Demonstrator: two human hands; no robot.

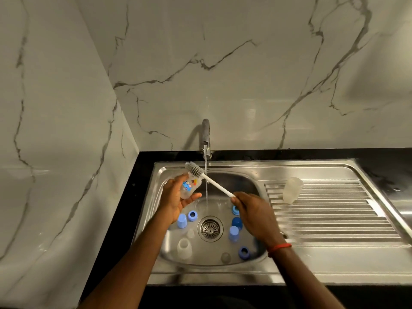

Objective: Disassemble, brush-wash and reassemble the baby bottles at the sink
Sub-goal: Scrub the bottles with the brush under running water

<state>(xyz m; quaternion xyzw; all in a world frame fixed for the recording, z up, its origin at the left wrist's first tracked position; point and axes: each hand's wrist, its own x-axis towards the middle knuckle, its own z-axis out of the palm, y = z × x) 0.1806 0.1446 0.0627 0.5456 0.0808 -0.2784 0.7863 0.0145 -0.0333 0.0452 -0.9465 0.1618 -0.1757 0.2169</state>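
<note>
A person's left hand (175, 198) grips a small clear plastic baby bottle (189, 187) over the left side of a stainless steel sink (156, 210), fingers curled behind it and thumb across its lower end. The right hand (252, 211) is closed round the end of a long white-handled bottle brush (215, 184). The brush's grey bristle head (195, 169) lies at the bottle's upper end (whether any of it is inside the mouth cannot be told). The bottle carries a printed cartoon picture in blue, red and orange; no writing on it can be read. A thin stream of water (206, 188) falls from the grey metal tap (206, 137), passing just right of the bottle and across the brush handle. Loose parts lie in the basin around the round metal drain strainer (210, 228). To its left are a pale blue cap (181, 220), a blue screw ring (192, 215), a clear teat (190, 233) and a second clear bottle (184, 248). To its right are another blue ring (235, 210) partly behind the right hand, a dark blue cap (236, 222), a second pale blue cap (233, 234) and a third blue ring (244, 252). A clear dome-shaped piece (225, 257) lies near the front wall. A third clear bottle (292, 190) stands on the ridged drainboard (334, 210) at right, well apart from the hands. A red thread band (278, 247) circles the right wrist. White marble-look wall panels (223, 63) with grey veins rise behind the black countertop (145, 166).
</note>
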